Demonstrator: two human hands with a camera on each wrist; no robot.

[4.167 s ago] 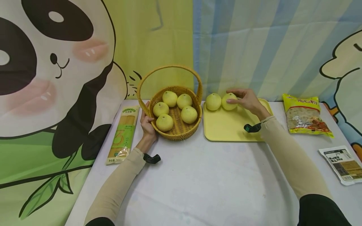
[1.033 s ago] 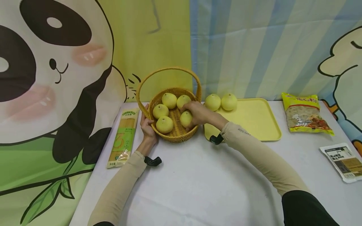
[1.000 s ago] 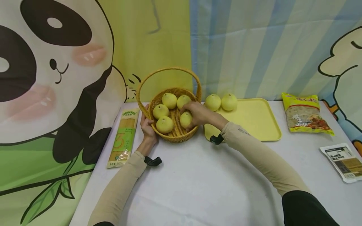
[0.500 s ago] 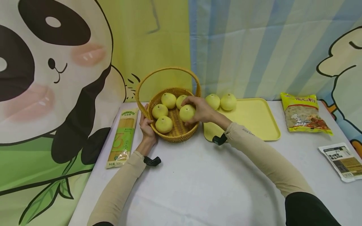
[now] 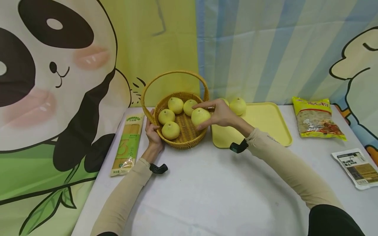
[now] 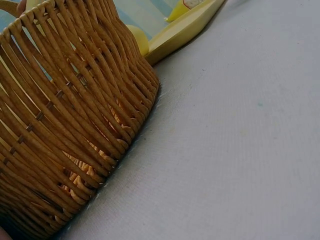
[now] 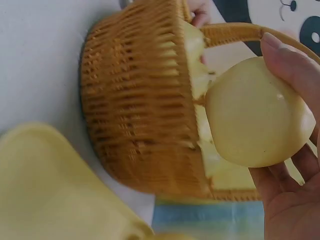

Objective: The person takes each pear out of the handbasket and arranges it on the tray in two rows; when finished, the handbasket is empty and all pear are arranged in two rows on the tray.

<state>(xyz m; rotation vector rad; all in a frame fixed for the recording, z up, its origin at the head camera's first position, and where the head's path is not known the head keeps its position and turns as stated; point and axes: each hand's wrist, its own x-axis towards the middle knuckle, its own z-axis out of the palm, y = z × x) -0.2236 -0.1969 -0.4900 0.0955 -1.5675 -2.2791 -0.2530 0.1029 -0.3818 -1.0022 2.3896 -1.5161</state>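
In the head view, the left hand (image 5: 153,132) grips the left side of a wicker basket (image 5: 189,141), thumb over its rim. Several round pale yellow fruits (image 5: 170,130) lie inside. Above the basket's right rim, the right hand (image 5: 222,114) pinches one more round pale yellow fruit (image 5: 200,117) between thumb and fingers. The right wrist view shows that held fruit (image 7: 260,112) close up, with smooth skin. Two like fruits (image 5: 238,106) sit at the back left of a yellow tray (image 5: 260,127), one partly hidden by the right hand. Only the basket's woven wall (image 6: 85,105) fills the left wrist view.
A long pack of noodles (image 5: 127,144) lies left of the basket. A yellow food bag (image 5: 319,119) lies right of the tray, with a flat white-edged pouch (image 5: 357,168) nearer the front. A printed curtain (image 5: 251,49) hangs behind the white-covered table (image 5: 200,190).
Earlier the right hand let go of a fruit on the tray and reached into the basket. It has since lifted a fruit up and rightwards to the rim. The left hand has stayed.
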